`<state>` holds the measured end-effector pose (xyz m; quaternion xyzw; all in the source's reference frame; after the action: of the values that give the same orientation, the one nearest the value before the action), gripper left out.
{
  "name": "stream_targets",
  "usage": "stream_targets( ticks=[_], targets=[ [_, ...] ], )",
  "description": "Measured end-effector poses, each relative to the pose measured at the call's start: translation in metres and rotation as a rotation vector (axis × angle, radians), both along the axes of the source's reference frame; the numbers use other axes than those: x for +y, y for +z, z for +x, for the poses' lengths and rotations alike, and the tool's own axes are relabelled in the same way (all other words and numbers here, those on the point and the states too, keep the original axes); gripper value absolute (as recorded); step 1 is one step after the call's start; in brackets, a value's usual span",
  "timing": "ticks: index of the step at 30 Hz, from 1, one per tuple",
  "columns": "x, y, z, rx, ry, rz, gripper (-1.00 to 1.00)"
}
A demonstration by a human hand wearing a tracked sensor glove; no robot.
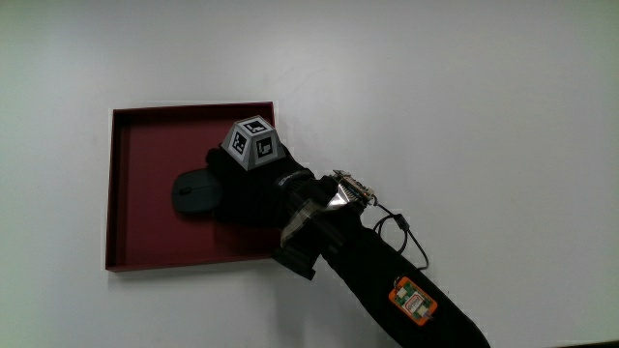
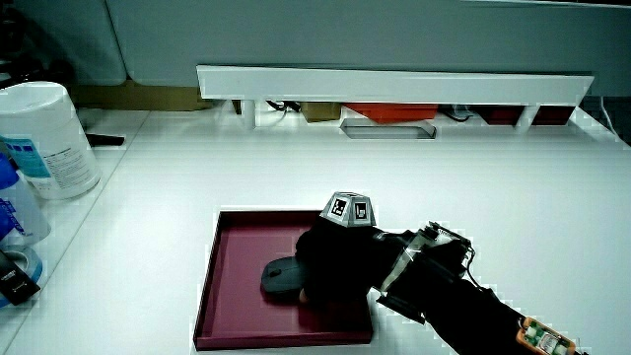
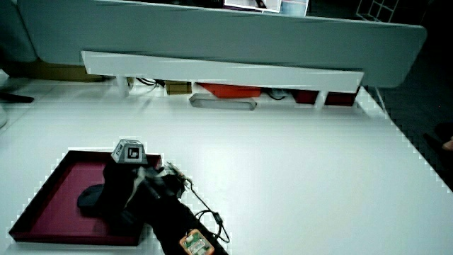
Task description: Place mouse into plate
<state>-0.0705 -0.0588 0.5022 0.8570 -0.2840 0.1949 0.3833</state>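
A shallow dark red square plate (image 1: 109,193) lies on the white table. A dark grey mouse (image 1: 193,191) rests on the plate's floor, near its middle. The hand (image 1: 224,188) is over the plate and covers the end of the mouse nearer the forearm, with its fingers curled around that end. The patterned cube (image 1: 253,142) sits on the hand's back. Both side views show the mouse (image 2: 280,276) (image 3: 90,198) low in the plate (image 2: 209,286) (image 3: 42,184) with the hand (image 2: 330,261) (image 3: 120,188) on it. The forearm crosses the plate's rim.
A white wipes canister (image 2: 49,138) and a bottle (image 2: 15,212) stand at the table's edge in a side view. A low white partition (image 2: 394,84) runs along the table. A thin cable (image 1: 401,232) loops beside the forearm.
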Motion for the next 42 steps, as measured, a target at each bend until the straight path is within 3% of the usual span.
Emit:
stream_targets(
  ticks=[4, 9, 10, 15, 17, 19, 24, 26, 28, 30, 31, 33, 37, 39, 41, 42],
  targets=[
    [0.002, -0.005, 0.000, -0.010, -0.008, 0.016, 0.00],
    [0.003, 0.003, 0.000, 0.008, -0.018, -0.001, 0.00],
    [0.004, 0.000, 0.000, -0.014, -0.028, -0.023, -0.07],
    [0.005, -0.006, 0.007, -0.038, -0.019, -0.018, -0.40],
    [0.005, -0.010, 0.011, -0.051, -0.037, -0.045, -0.53],
    [0.005, -0.020, 0.018, -0.063, -0.047, -0.040, -0.67],
    [0.005, -0.038, 0.037, -0.157, -0.076, -0.140, -1.00],
    [0.009, -0.061, 0.049, -0.122, -0.086, -0.068, -1.00],
    [0.012, -0.068, 0.058, -0.100, -0.088, -0.049, -1.00],
    [0.018, -0.087, 0.066, -0.177, -0.167, -0.072, -1.00],
    [0.020, -0.080, 0.072, -0.114, -0.137, -0.054, -1.00],
    [0.024, -0.111, 0.081, -0.148, -0.146, -0.094, -1.00],
    [0.030, -0.128, 0.103, -0.199, -0.152, -0.057, -1.00],
    [0.033, -0.146, 0.111, -0.164, -0.166, -0.021, -1.00],
    [0.038, -0.127, 0.122, -0.160, -0.176, 0.066, -1.00],
    [0.041, -0.135, 0.125, -0.181, -0.207, 0.086, -1.00]
  ],
)
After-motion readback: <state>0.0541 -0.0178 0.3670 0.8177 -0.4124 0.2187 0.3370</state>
